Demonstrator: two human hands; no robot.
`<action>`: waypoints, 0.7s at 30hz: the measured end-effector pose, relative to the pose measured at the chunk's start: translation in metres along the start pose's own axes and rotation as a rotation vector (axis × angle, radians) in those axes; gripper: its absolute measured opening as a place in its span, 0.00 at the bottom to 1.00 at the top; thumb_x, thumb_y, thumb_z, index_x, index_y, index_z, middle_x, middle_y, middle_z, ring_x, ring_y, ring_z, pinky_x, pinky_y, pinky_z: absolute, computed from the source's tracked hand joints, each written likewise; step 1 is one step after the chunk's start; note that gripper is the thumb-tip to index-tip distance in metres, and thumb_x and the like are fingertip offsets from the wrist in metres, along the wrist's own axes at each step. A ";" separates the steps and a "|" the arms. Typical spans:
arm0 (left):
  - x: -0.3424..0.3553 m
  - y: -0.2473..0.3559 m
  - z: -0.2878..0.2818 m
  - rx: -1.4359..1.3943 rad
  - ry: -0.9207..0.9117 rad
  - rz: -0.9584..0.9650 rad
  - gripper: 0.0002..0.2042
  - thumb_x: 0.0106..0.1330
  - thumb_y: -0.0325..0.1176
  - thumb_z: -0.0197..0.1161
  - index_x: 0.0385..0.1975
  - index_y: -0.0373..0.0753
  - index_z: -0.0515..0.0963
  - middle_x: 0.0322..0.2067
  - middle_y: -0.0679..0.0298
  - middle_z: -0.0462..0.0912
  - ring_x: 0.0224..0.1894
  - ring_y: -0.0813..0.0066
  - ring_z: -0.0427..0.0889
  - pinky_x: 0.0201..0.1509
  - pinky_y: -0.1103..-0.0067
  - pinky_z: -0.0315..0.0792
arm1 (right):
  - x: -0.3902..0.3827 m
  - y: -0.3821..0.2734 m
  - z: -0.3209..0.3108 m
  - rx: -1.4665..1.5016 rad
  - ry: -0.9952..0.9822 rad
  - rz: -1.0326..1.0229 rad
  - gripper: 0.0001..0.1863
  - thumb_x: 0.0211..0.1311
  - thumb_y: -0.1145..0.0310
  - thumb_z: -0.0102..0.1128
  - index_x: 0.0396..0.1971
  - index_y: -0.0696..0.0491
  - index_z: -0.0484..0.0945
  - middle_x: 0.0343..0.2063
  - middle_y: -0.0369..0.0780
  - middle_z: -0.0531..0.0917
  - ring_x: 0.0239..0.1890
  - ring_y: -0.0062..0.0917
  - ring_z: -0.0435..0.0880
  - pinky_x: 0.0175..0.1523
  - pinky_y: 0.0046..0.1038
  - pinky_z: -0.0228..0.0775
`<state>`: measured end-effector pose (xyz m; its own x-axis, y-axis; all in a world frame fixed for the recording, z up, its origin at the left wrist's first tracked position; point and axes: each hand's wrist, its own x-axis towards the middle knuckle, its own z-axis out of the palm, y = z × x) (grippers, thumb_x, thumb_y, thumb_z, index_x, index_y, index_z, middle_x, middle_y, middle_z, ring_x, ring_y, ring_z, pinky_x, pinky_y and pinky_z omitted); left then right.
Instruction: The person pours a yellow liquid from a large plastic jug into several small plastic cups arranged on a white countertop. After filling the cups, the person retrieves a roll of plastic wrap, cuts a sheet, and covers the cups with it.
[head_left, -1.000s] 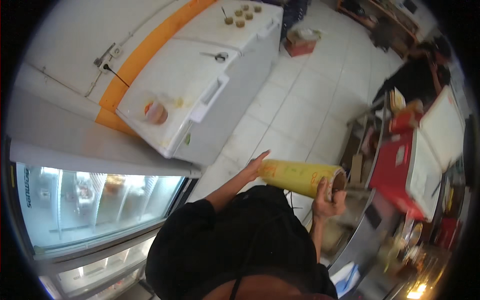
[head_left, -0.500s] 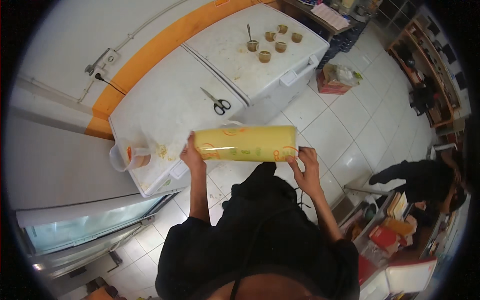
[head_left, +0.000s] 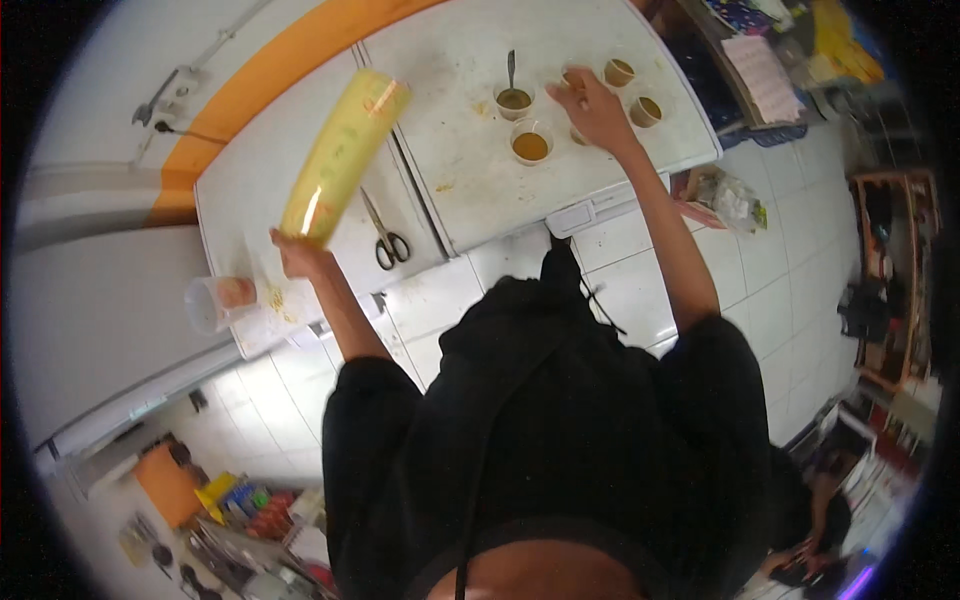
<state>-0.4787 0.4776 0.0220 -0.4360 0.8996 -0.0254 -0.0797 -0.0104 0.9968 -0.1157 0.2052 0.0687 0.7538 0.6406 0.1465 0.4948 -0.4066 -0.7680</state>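
Observation:
My left hand (head_left: 298,256) grips the lower end of a yellow printed roll of plastic film (head_left: 343,158), which tilts up and away over the white chest freezer top (head_left: 270,190). My right hand (head_left: 600,115) hovers among small clear cups with brown contents, its fingers bent but apart, nothing visible in them; it partly hides cups beneath. Closest on its left are a cup (head_left: 531,146) and a cup holding a spoon (head_left: 513,101). To its right stand two more, a cup (head_left: 646,111) and a farther cup (head_left: 619,72). Black-handled scissors (head_left: 392,249) lie right of the roll.
A clear plastic jug (head_left: 208,305) sits at the freezer's left corner beside yellowish crumbs (head_left: 280,305). A seam (head_left: 415,190) divides the two freezer tops. On the floor at right is a box with plastic bags (head_left: 725,198). Another person (head_left: 815,515) is at the lower right.
The roll has swung from level before me to a tilted position over the freezer, in my left hand alone. My right hand has let go of it and moved to the cups.

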 end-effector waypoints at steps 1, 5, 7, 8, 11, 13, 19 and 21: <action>-0.008 -0.004 0.011 0.006 0.017 0.010 0.20 0.59 0.42 0.63 0.31 0.24 0.75 0.33 0.54 0.80 0.32 0.64 0.81 0.34 0.71 0.77 | 0.034 0.021 0.016 -0.005 0.049 -0.036 0.33 0.56 0.43 0.57 0.54 0.53 0.68 0.35 0.47 0.80 0.35 0.38 0.80 0.45 0.35 0.71; -0.053 0.001 0.065 -0.038 0.136 -0.049 0.22 0.59 0.43 0.62 0.30 0.22 0.74 0.34 0.48 0.79 0.30 0.61 0.81 0.33 0.68 0.79 | 0.121 0.081 0.079 -0.176 -0.071 -0.201 0.34 0.55 0.41 0.56 0.52 0.53 0.69 0.37 0.51 0.80 0.35 0.38 0.80 0.45 0.37 0.70; -0.065 -0.009 0.075 -0.045 0.163 -0.086 0.24 0.58 0.45 0.62 0.29 0.21 0.74 0.35 0.45 0.78 0.32 0.58 0.81 0.34 0.66 0.79 | 0.142 0.092 0.090 -0.146 -0.345 -0.262 0.29 0.57 0.45 0.57 0.49 0.54 0.72 0.36 0.49 0.80 0.34 0.37 0.80 0.43 0.36 0.70; -0.070 -0.017 0.075 -0.029 0.216 -0.131 0.24 0.58 0.45 0.62 0.30 0.21 0.74 0.36 0.45 0.78 0.32 0.57 0.81 0.34 0.65 0.79 | 0.144 0.085 0.088 -0.058 -0.453 -0.265 0.25 0.58 0.49 0.56 0.46 0.55 0.73 0.34 0.48 0.81 0.34 0.37 0.80 0.42 0.36 0.70; -0.087 -0.038 0.087 0.039 0.323 -0.262 0.24 0.57 0.44 0.61 0.34 0.20 0.74 0.38 0.43 0.77 0.36 0.55 0.80 0.37 0.63 0.79 | 0.134 0.075 0.072 0.099 -0.628 -0.313 0.15 0.62 0.59 0.54 0.38 0.56 0.75 0.29 0.46 0.81 0.32 0.38 0.79 0.40 0.36 0.70; -0.094 -0.048 0.095 -0.020 0.330 -0.271 0.25 0.58 0.45 0.61 0.35 0.20 0.73 0.40 0.43 0.77 0.37 0.54 0.80 0.39 0.63 0.78 | 0.129 0.074 0.065 0.078 -0.552 -0.453 0.10 0.64 0.65 0.52 0.34 0.57 0.75 0.27 0.46 0.80 0.32 0.40 0.79 0.38 0.36 0.69; -0.104 -0.074 0.105 -0.118 0.402 -0.446 0.32 0.60 0.50 0.58 0.45 0.18 0.69 0.49 0.44 0.73 0.44 0.51 0.78 0.43 0.62 0.77 | 0.127 0.076 0.064 0.113 -0.574 -0.525 0.11 0.64 0.65 0.49 0.34 0.58 0.74 0.29 0.47 0.80 0.34 0.43 0.78 0.39 0.39 0.68; -0.115 -0.085 0.095 0.018 0.239 -0.503 0.39 0.59 0.58 0.52 0.51 0.20 0.65 0.52 0.45 0.71 0.49 0.55 0.75 0.48 0.68 0.73 | 0.123 0.077 0.063 0.101 -0.505 -0.549 0.11 0.64 0.65 0.49 0.34 0.58 0.74 0.30 0.47 0.80 0.34 0.43 0.78 0.40 0.39 0.68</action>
<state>-0.3364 0.4167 -0.0528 -0.5398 0.6675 -0.5128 -0.3161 0.4039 0.8585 -0.0123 0.2941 -0.0117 0.1081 0.9649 0.2392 0.6819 0.1032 -0.7242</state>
